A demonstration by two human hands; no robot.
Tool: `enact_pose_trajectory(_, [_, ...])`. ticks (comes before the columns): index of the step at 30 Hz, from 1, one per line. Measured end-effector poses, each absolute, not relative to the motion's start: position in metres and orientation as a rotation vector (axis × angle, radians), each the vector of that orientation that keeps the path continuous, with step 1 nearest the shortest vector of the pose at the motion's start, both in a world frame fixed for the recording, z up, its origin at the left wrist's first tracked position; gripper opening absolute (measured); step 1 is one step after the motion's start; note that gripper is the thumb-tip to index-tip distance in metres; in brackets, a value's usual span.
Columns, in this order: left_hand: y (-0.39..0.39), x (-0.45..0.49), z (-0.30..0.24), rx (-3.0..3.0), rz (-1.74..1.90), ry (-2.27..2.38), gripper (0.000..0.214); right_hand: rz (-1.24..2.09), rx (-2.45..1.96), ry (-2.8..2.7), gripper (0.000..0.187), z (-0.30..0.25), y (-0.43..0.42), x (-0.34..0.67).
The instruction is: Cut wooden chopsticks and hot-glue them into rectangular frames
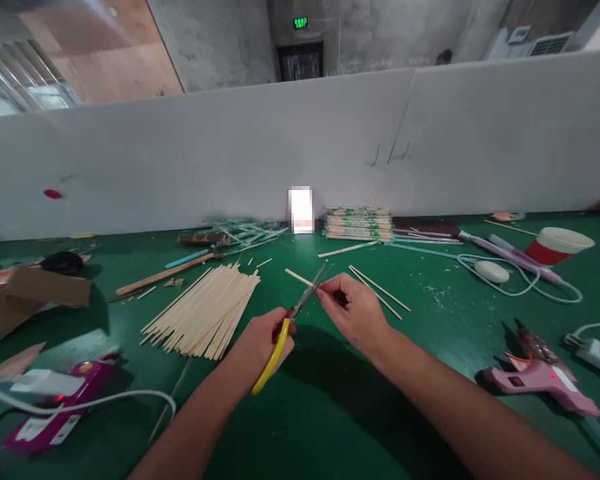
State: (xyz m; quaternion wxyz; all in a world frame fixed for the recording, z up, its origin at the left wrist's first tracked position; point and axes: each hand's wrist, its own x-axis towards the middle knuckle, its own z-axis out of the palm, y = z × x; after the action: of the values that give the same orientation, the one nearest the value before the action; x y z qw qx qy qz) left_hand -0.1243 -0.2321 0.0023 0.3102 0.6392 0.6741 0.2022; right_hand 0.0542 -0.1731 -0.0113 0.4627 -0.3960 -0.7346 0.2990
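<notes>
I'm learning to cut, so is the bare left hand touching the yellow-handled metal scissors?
Touching. The head view shows the left hand gripping the scissors by their handle.

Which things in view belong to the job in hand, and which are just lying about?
In the job:
yellow-handled scissors, in the left hand
thin stick, in the right hand
pile of similar sticks, probably

Apparently lying about:
red-and-white cup
cardboard
pink glue gun, untouched

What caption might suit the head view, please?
Left hand holds yellow-handled metal scissors at a pale wooden stick in the right hand above a green table.
</notes>
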Motion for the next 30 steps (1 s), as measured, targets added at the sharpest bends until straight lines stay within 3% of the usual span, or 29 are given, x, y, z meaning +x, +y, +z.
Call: enact_pose_trajectory(30, [-0.238, -0.126, 0.004, 1.952, 0.396, 1.954, 0.009, 0.521, -1.02, -2.08, 0.018, -0.002, -0.18, 0.056])
